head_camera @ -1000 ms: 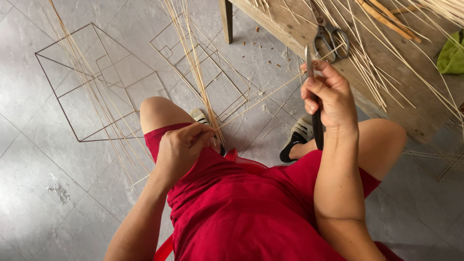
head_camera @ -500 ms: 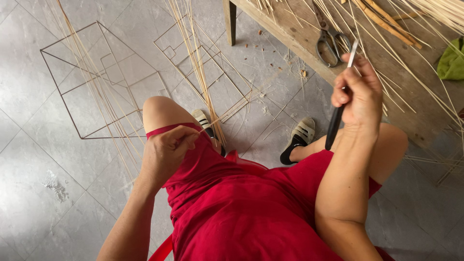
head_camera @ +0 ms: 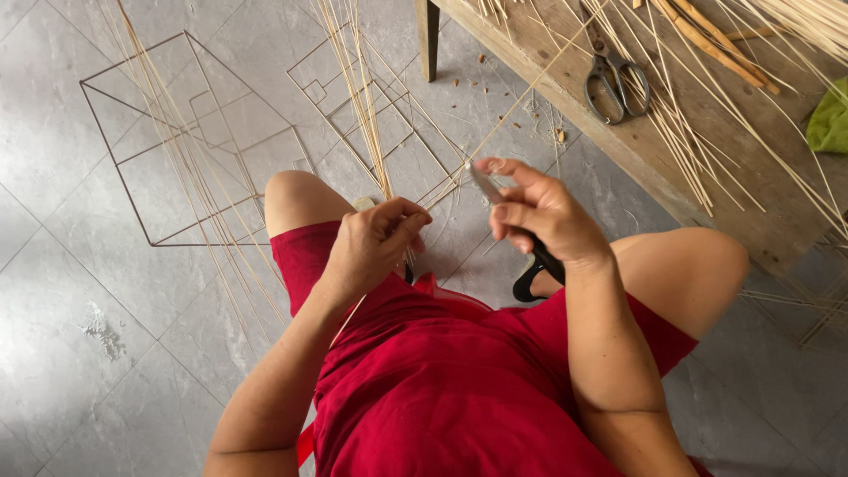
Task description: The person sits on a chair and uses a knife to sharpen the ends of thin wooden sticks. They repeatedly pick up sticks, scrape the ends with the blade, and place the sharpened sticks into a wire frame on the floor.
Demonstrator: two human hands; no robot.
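Seated person in a red garment (head_camera: 442, 389), seen from above, both knees bare. No packages, labels or signs in view.

Left hand (head_camera: 371, 247) sits over the left thigh, fingers (head_camera: 408, 221) curled narrow and pinched on a thin pale bamboo strip (head_camera: 495, 128). The strip runs from the pinch up and to the right, over the floor toward the tabletop; it is long, straw-coloured and very slim.

Right hand (head_camera: 543, 216) is just beside the left, slightly higher, fingers closed around a knife (head_camera: 508, 216) with a black handle and a short grey blade. The blade tip points up-left, near the strip; cannot tell if it touches. The handle pokes out below the palm.

A dark shoe (head_camera: 530, 281) shows between the knees.

On the grey tiled floor (head_camera: 79, 291): a bundle of bamboo strips (head_camera: 362, 97) fans up from beside the left hand, and more loose strips lie to the left. Two thin wire frames (head_camera: 190, 141) of squarish outline lie flat on the floor under the strips.

Farther, top right: wooden tabletop (head_camera: 751, 208) with one leg in view. On it are grey metal scissors (head_camera: 614, 75), lying closed, among many loose strips, and a few thicker bamboo sticks (head_camera: 707, 40). A green cloth (head_camera: 830, 119) sits at the right edge.
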